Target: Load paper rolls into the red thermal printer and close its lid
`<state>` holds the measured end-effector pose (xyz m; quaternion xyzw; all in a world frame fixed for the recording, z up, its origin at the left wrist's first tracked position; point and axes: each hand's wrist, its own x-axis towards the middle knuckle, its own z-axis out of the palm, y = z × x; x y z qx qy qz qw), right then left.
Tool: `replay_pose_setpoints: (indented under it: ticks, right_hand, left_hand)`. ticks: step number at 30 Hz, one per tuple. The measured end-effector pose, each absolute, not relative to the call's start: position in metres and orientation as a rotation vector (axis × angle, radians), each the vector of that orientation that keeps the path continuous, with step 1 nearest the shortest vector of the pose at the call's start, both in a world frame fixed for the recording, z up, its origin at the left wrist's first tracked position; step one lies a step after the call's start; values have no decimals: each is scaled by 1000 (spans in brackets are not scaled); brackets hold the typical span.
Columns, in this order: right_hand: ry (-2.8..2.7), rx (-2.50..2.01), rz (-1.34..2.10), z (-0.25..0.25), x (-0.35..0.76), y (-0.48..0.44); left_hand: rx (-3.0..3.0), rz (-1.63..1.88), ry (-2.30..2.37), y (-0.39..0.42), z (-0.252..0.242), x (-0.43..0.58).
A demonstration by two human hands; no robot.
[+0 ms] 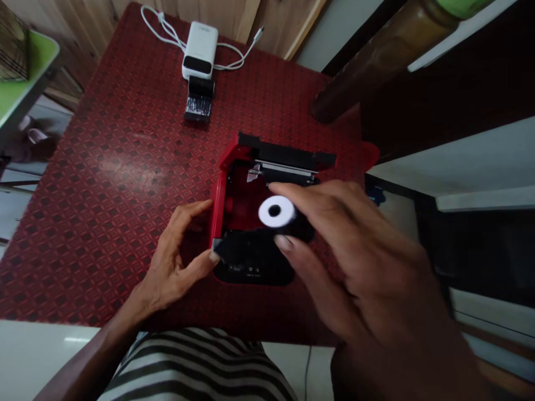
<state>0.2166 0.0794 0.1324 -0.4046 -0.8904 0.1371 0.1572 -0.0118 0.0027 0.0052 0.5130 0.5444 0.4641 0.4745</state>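
Note:
A small red and black label printer [215,214] lies on the table with its lid [288,156] raised, showing the red hollow inside. My left hand [171,262] steadies it from the left, fingers against the red side wall and thumb at the front corner. Over the hollow, my right hand [355,250] pinches a paper roll [286,214] between thumb and fingers. The roll has a white end face, a black centre hole and a dark outer side. Its far end is hidden by my fingers, and a dark strip appears to hang from it across the printer's front.
Toward the back of the red patterned table [125,167] lies a white power bank [201,47] with a white cable [234,65]. A partly unrolled black roll [199,100] with white marks touches its front. A brown post [376,61] stands at the right edge.

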Motion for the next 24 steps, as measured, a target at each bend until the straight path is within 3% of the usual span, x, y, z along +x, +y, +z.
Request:
replay_pose_setpoints:
  ticks: [5,14,24]
  right_hand:
    - [-2673,-1033,477,130,228,95]
    - [-2880,-1116,-8,90,197,92]
    - [-2964,-1388,211,83,169,114]
  left_hand:
    - [1234,1134,1327,3,8,-11]
    - [1278,1129,1359,4,10,-11]
    - [1295,1127,1348,3,8,-12]
